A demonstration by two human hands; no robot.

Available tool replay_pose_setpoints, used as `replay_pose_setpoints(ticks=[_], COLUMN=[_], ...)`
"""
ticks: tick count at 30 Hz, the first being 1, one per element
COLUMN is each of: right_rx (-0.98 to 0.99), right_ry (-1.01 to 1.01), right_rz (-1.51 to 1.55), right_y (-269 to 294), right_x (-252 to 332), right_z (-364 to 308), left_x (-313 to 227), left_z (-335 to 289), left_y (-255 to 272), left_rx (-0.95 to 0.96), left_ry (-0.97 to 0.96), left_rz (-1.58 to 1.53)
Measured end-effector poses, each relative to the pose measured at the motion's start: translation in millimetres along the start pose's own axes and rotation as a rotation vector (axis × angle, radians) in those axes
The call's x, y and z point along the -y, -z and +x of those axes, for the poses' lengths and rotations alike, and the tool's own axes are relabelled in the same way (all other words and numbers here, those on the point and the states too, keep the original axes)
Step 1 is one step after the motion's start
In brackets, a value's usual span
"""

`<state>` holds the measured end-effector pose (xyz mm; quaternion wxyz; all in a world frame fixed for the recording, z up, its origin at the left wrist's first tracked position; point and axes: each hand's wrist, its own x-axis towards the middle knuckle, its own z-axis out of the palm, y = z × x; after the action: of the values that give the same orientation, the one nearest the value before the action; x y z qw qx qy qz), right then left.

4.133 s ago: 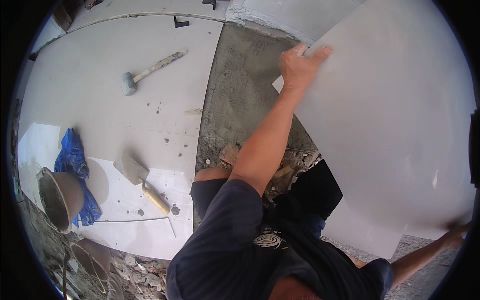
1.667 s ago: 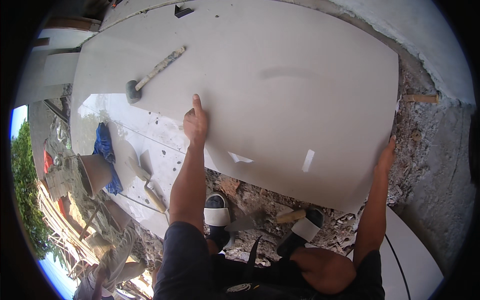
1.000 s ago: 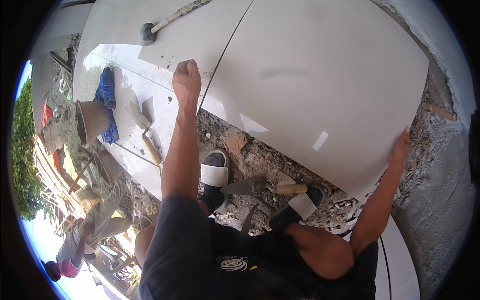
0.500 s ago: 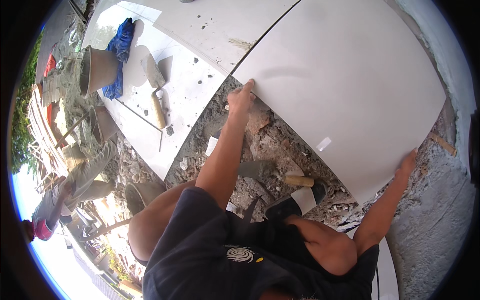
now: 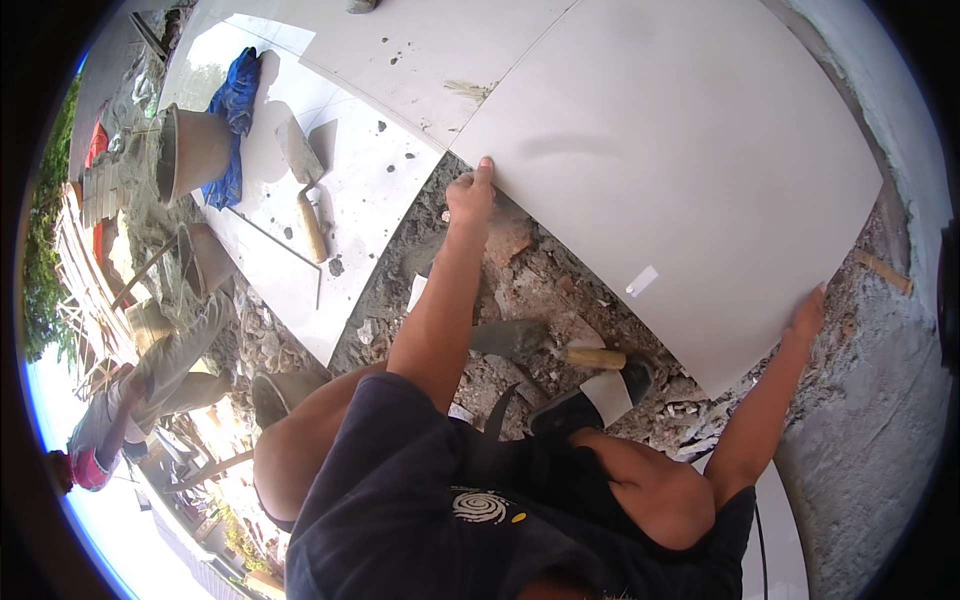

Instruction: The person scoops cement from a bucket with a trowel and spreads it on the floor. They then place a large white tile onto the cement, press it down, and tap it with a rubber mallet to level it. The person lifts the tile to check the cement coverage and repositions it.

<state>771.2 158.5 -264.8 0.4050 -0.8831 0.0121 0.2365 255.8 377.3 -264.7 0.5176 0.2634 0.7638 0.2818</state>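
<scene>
A large pale floor tile [image 5: 680, 190] lies in front of me, its far-left edge against a neighbouring pale tile [image 5: 425, 50] with only a thin line between. At its left corner my left hand [image 5: 470, 195] is closed on the edge, thumb on top and the other fingers curled below. My right hand [image 5: 806, 312] grips the right edge near the near corner; its fingers are partly hidden by the tile. Under my left forearm, on rough rubble [image 5: 510, 240], rests a trowel [image 5: 594, 357] with a wooden handle, beside my sandalled foot.
Another trowel [image 5: 298, 155] lies on the left tile [image 5: 380, 215], near blue plastic [image 5: 235, 95] and a bucket [image 5: 200, 152]. A rough grey wall [image 5: 880, 430] runs along the right, with a wooden piece [image 5: 884, 271] by it. A person [image 5: 130, 400] is at far left.
The large tile has shifted left and away from me, and the dark gap beside the neighbouring tile has narrowed to a thin line. Both hands moved with it, keeping their grip.
</scene>
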Motion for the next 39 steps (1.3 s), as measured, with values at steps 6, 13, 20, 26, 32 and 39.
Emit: replay_pose_setpoints(ticks=[6,13,20,26,32,39], right_rx=[-0.047,-0.293,-0.278,-0.086,0.108,0.015], right_ry=[0.017,0.553,0.822,0.881,0.756,0.764], right_rz=[0.060,-0.392,-0.308,-0.901,-0.993,-0.845], right_y=[-6,51,38,-55,-63,-37], right_x=[-7,77,51,-25,-24,-20], right_z=[-1,-54,-99,-119,-121,-121], left_x=[6,12,-37,-37,-37,-37], left_z=[4,6,43,52,49,48], left_y=[5,17,-52,-74,-74,-75], left_rx=[0.028,-0.398,-0.203,-0.185,-0.172,-0.226], left_ry=[-0.004,-0.479,-0.898,-0.935,-0.900,-0.829], left_rz=[0.023,0.612,1.112,1.157,1.164,1.165])
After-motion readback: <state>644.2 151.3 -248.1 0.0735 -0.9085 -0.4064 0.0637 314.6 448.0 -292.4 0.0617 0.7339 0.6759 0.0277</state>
